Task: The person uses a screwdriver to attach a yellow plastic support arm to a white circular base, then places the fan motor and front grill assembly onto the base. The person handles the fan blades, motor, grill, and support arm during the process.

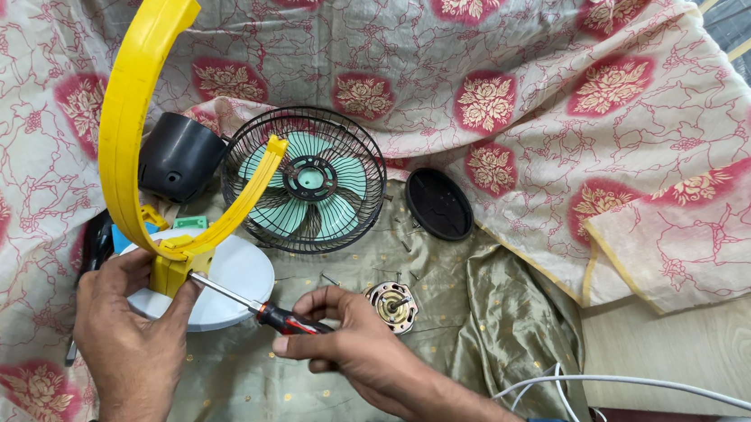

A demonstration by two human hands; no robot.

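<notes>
Hands at work on a cloth-covered table: left hand (pixel 133 336) grips yellow bracket (pixel 137 123) over white base (pixel 236 273); right hand (pixel 351 340) pinches screwdriver (pixel 257 310) against it, beside fan (pixel 305 179).

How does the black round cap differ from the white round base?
The black cap is dark, smaller, and lies apart, untouched. The white base is pale, larger, carries the yellow bracket, and the left hand rests against it. Both are round and lie on cloth.
</notes>
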